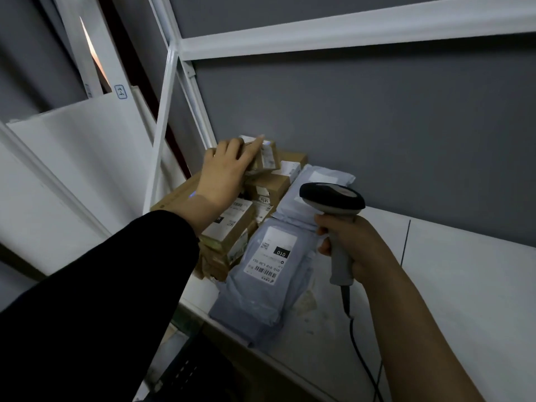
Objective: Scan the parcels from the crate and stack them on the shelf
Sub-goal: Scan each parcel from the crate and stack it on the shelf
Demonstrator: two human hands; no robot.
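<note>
A person stocks a shelf [452,285] with parcels, seen from a head-worn camera. At far left, white panels lean beside the rack's post [162,126], which hems the pile into the shelf's back corner. The wall and frame probably brace the pile there.

The left hand [223,169], on a black-sleeved arm, reaches to the top of a stack of boxes [229,227]. Its fingers lie fairly straight over the small top box [268,158], resting on it rather than clasping it. The thumb is hidden. The hand appears to be seating or steadying that box, which sits tilted on the pile. A bluish spot of light falls on the left wrist and another on the top box.

Just right of the boxes, grey mailers [255,297] lie flat and overlapped, touching the stack. The nearest has its label [272,253] face up, which leaves its barcode readable.

Further right, the right hand [348,248] wraps its fingers round the handle of a scanner [332,198]. The head points toward the pile, apparently kept ready for the next parcel. Its cable [356,343] trails down past the shelf edge.

The shelf's right half lies bare against the grey wall. A dark slotted shape below the front edge may be the crate; it is too dim to tell.
</note>
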